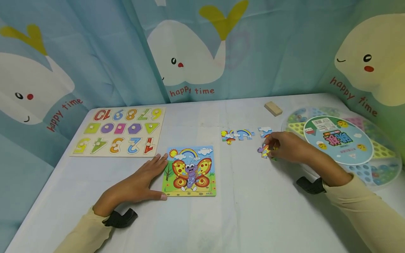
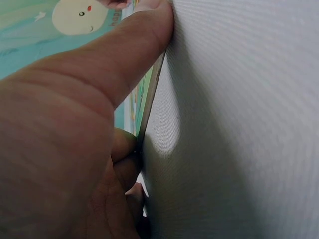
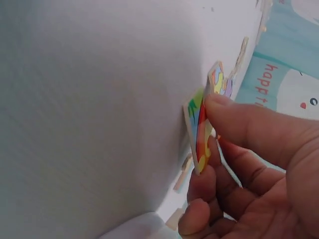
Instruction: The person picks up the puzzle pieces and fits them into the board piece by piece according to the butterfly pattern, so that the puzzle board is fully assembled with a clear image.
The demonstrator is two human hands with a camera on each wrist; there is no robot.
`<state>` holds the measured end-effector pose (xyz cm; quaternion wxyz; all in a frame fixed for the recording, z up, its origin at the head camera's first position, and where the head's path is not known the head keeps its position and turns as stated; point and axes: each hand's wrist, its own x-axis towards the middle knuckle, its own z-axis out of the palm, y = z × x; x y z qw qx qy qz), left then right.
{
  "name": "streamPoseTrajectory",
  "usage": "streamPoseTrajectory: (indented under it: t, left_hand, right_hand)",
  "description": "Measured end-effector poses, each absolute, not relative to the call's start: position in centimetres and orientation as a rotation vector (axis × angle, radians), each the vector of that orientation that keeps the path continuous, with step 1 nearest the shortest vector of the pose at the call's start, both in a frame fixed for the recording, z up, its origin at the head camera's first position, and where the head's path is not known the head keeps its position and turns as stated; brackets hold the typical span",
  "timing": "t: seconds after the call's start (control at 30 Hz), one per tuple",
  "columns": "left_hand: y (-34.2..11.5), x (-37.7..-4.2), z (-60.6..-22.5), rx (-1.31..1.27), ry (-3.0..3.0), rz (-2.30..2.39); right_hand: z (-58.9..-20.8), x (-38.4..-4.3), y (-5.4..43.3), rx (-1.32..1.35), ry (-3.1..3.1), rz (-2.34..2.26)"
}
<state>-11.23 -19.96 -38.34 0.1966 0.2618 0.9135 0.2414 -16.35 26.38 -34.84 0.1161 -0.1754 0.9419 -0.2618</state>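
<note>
My left hand (image 1: 139, 181) lies along the left side of a square butterfly picture board (image 1: 190, 189), fingers stretched to its upper left edge and thumb at its lower left corner. In the left wrist view the thumb (image 2: 134, 45) touches the board's edge. My right hand (image 1: 289, 146) pinches a colourful jigsaw piece (image 3: 197, 129) between thumb and fingers, tilted close over the white table. Another bit with purple and yellow (image 3: 217, 79) shows just past the thumb tip. Right behind this hand lies a cloud-and-rainbow jigsaw piece (image 1: 265, 130).
Joined rainbow and sun jigsaw pieces (image 1: 237, 135) lie right of centre. A wooden number-and-shape board (image 1: 107, 119) is at the back left, a small wooden block (image 1: 273, 109) at the back. A round clear-lidded game case (image 1: 338, 140) sits beside the right forearm. Whale-printed curtains (image 1: 269, 70) stand behind the table.
</note>
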Motion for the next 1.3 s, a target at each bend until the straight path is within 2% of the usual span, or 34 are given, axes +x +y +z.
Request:
streamPoseTrajectory:
  t: [1.3]
  left_hand:
    - [-19.9, -11.3, -38.3, 0.709, 2.564, 0.659]
  right_hand:
    - [-34.2, -16.6, 25.2, -0.618, 2.715, -0.917]
